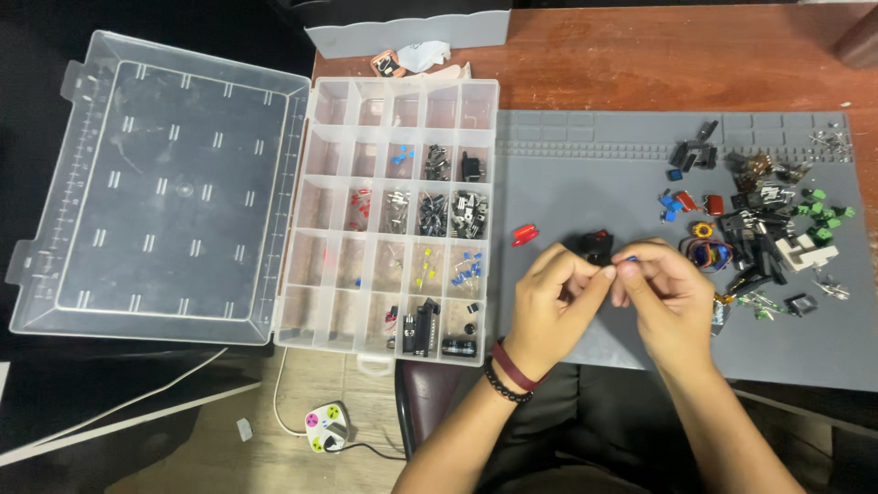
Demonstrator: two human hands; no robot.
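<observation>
Left hand (pixel 558 291): fingers pinched, tips meeting those of right hand (pixel 666 291), which pinches a tiny blue component (pixel 631 260) above the grey silicone work mat (pixel 585 183). Just behind: black and red switch (pixel 596 244). Left: small red part (pixel 525 234); clear plastic compartment organiser box (pixel 402 215), lid open. Right: heap of mixed electronic components (pixel 759 229).

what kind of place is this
Most likely an electronics hobby or repair bench. A clear plastic compartment box holds sorted small parts, a grey silicone work mat on the reddish wooden desk carries a loose pile of small electronic components, and both hands pinch a tiny blue part.
</observation>
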